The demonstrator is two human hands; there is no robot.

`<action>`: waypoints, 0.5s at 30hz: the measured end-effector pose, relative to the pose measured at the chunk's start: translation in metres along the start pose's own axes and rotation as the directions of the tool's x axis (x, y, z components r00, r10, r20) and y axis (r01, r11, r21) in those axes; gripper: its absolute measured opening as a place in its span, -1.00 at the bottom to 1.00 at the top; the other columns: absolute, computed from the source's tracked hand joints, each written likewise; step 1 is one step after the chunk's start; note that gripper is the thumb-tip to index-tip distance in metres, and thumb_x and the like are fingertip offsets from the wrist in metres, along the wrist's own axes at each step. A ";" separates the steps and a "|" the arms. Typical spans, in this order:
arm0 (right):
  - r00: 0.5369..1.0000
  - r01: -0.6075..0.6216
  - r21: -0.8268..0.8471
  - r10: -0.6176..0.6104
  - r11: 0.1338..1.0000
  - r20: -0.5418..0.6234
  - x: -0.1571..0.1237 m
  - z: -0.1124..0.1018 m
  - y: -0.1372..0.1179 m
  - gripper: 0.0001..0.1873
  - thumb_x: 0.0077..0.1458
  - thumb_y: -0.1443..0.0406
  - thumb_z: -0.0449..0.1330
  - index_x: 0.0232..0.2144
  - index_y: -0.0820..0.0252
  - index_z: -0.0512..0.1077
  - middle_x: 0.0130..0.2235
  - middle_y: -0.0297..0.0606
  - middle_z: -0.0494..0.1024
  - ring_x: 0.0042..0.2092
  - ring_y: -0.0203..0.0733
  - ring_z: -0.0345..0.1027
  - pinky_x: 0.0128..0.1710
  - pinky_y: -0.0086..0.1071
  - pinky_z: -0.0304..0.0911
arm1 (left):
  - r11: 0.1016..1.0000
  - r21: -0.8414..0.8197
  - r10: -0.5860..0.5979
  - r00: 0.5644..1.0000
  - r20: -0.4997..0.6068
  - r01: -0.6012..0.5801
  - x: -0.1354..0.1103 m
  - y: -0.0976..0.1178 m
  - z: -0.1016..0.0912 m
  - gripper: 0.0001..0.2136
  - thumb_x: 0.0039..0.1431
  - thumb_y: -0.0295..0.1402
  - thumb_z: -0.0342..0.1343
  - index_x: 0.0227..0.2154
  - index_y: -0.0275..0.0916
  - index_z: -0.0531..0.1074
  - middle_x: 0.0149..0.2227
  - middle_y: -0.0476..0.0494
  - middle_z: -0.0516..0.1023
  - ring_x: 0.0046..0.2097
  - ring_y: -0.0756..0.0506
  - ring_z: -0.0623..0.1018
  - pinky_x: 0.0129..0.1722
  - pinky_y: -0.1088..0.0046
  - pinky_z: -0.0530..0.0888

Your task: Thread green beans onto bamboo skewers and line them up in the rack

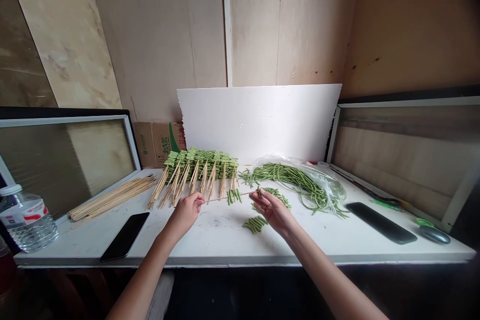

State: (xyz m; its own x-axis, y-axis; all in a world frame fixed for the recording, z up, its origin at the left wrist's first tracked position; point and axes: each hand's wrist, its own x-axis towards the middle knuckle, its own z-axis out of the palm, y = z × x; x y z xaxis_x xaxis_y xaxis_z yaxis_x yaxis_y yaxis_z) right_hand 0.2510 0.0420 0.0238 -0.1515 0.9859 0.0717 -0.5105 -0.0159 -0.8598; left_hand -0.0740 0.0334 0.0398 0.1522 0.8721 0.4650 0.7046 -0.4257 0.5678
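My left hand is closed, pinching the blunt end of a bamboo skewer that points right over the white table. Several short green bean pieces are threaded side by side on the skewer. At the skewer's far tip, my right hand is closed in a pinch on what looks like a small bean piece, mostly hidden by the fingers. Beneath and beside that hand lie a small group of cut bean pieces and a larger pile of cut beans, partly covered by the hand.
Stacked bean skewers lie at the back, sticks toward me. Bare skewers, a black phone and a water bottle are left. Long beans in a plastic bag, a black slab and a mouse are right.
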 end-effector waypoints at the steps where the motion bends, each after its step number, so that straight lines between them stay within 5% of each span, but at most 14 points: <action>1: 1.000 -0.002 0.003 0.002 1.000 -0.001 0.000 0.000 0.000 -0.67 0.05 0.05 0.46 -0.21 0.10 0.64 -0.03 -0.15 0.70 0.19 0.00 0.48 0.16 -0.21 0.39 | 1.000 -0.001 0.001 1.000 0.001 -0.001 0.000 0.000 0.000 -0.78 0.31 -0.38 -0.11 -0.36 -0.20 0.42 -0.51 -0.02 0.40 -0.44 -0.09 0.43 -0.39 0.45 0.30; 15: 0.999 0.034 -0.046 -0.035 0.998 -0.027 -0.001 0.000 0.002 -0.68 0.04 0.05 0.47 -0.21 0.06 0.66 -0.03 -0.18 0.71 0.20 0.01 0.47 -0.05 -0.33 0.46 | 0.999 0.030 -0.015 1.000 -0.014 0.015 0.000 0.002 0.001 -0.80 0.25 -0.42 -0.09 -0.37 -0.22 0.44 -0.48 -0.09 0.49 -0.41 -0.11 0.47 -0.37 0.45 0.33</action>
State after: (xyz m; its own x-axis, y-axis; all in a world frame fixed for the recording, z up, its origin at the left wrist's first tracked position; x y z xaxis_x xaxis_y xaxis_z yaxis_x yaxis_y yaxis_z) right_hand 0.2504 0.0409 0.0219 -0.1108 0.9899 0.0881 -0.4761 0.0249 -0.8790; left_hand -0.0715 0.0329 0.0401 0.1316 0.8748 0.4662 0.7272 -0.4048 0.5544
